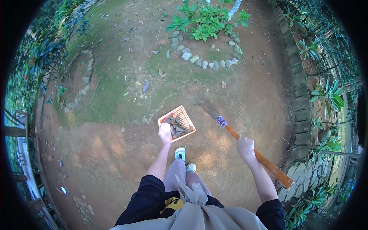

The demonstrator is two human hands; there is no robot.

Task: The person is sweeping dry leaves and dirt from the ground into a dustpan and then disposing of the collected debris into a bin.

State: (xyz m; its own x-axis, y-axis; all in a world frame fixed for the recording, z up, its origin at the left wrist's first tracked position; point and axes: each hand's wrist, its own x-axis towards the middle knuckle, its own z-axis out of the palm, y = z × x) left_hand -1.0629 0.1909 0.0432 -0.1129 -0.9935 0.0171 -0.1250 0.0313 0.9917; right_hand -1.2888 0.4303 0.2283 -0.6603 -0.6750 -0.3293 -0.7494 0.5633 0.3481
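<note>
In my left hand (165, 134) is the near left edge of an orange dustpan (187, 116), held over the ground in front of my feet. Dry brown leaves (177, 128) lie in the dustpan. My right hand (246, 146) grips the thick wooden handle (267, 164) of a stick broom, whose bristles (211, 107) are bound with purple and white cord and point up and left, to the right of the dustpan. Whether the bristles touch the ground I cannot tell.
Ahead, an arc of stones (204, 65) rings a leafy green shrub (205, 23). Another stone border (86, 80) curves at the left. Scattered fallen leaves (146, 86) lie on mossy earth. A raised block edging (302, 115) with plants runs along the right.
</note>
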